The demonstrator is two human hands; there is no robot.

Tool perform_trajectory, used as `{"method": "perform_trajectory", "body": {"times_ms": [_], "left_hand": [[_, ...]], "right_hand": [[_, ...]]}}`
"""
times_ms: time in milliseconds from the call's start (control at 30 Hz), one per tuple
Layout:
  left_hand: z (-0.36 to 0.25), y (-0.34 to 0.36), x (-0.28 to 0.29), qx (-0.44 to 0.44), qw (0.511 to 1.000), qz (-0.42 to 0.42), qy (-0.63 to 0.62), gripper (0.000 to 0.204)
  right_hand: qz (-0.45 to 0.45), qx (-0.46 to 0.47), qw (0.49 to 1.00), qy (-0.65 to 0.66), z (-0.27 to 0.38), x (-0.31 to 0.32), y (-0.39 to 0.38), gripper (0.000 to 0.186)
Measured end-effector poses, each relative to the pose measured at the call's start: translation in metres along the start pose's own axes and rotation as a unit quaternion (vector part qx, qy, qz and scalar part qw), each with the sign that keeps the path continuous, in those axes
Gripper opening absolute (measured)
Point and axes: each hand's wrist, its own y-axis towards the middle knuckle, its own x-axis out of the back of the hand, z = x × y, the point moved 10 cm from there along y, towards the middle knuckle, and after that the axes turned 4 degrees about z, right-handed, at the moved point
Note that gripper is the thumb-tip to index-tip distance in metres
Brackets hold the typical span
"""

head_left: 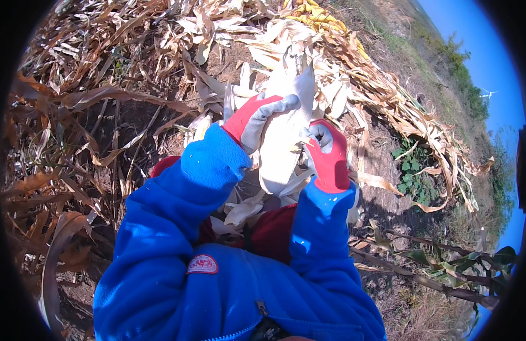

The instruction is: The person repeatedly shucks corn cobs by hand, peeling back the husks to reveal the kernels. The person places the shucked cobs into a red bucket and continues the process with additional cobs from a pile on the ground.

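In front of my body I hold an ear of corn (279,149) wrapped in pale, dry husk. Its pointed husk tip reaches up and away from me, and the rounded end hangs toward my lap. My left hand (257,120), in a red glove with grey palm and fingers, is closed around the ear's left side with the thumb or a finger across its front. On the other side, my right hand (327,152), gloved alike, has its fingers curled and pinched against the husk's edge. Small yellow bits show beside those fingertips. The kernels are hidden.
Loose pale husks (331,62) lie heaped ahead, beside a yellow sack or cloth (317,16). Dry stalks and leaves (75,148) cover the ground at left. A green plant (415,167) grows at right; cut stalks (428,278) lie near my right elbow.
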Motion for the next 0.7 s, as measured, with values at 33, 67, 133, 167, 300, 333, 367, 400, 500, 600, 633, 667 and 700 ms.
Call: {"method": "perform_trajectory", "body": {"times_ms": [33,67,133,167,300,333,367,400,500,600,633,667,700], "left_hand": [[-0.002,0.000,0.010,-0.033,0.999,-0.015,-0.009,0.038],[-0.007,0.000,0.013,-0.064,0.997,-0.028,-0.018,0.037],[-0.006,-0.001,0.014,-0.070,0.994,-0.061,-0.065,0.037],[-0.008,-0.001,0.014,-0.075,0.990,-0.079,-0.089,0.038],[-0.027,-0.006,-0.011,-0.120,0.983,-0.019,-0.141,0.041],[-0.032,-0.006,-0.013,-0.150,0.978,-0.006,-0.145,0.044],[-0.033,-0.005,-0.015,-0.130,0.985,0.026,-0.113,0.046],[-0.037,-0.006,-0.014,-0.110,0.989,0.059,-0.081,0.049],[-0.032,-0.010,-0.013,-0.085,0.993,0.078,-0.014,0.048],[-0.019,-0.005,0.000,-0.110,0.993,0.028,0.033,0.042],[-0.016,-0.005,0.002,-0.119,0.989,0.017,0.088,0.042],[-0.013,-0.005,0.005,-0.128,0.981,0.005,0.143,0.042],[-0.011,-0.006,0.007,-0.137,0.971,-0.006,0.198,0.041]], "right_hand": [[-0.015,0.079,0.995,-0.065,0.010,0.002,0.003,0.007],[-0.033,0.158,0.978,-0.130,0.015,0.005,0.005,0.007],[-0.066,0.204,0.969,-0.125,0.028,0.002,0.000,0.006],[-0.075,0.186,0.973,-0.115,0.027,0.001,0.001,0.005],[-0.068,0.119,0.989,-0.052,0.011,0.004,0.002,0.002],[-0.058,0.104,0.993,-0.023,0.007,0.005,0.002,0.002],[-0.048,0.089,0.995,0.007,0.003,0.004,0.002,0.002],[-0.027,0.129,0.991,0.016,0.012,-0.002,0.001,0.003],[-0.008,0.138,0.988,0.066,0.010,-0.008,0.001,0.002],[-0.033,0.114,0.990,0.077,0.003,-0.004,0.005,0.005],[-0.043,0.108,0.990,0.081,0.003,-0.001,0.006,0.006],[-0.081,0.081,0.992,0.053,-0.007,0.007,0.007,0.011],[-0.104,0.102,0.989,0.037,-0.006,0.010,0.010,0.012]]}}
